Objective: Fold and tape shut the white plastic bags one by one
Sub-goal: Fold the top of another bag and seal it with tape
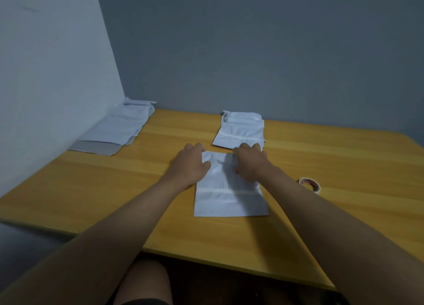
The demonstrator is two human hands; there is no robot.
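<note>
A plain indoor room is shown, possibly a home or small office workspace. A wooden table (91, 183) is set into a corner formed by bare grey walls (252, 41). Stacked white bags (241, 130) and a tape roll (309, 184) are laid on it.

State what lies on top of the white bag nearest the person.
Both hands rest on the far end of the bag: the left hand and the right hand. The plastic beneath them is hidden.

wooden table (91, 190), white bags (229, 190), tape roll (309, 184)
</note>
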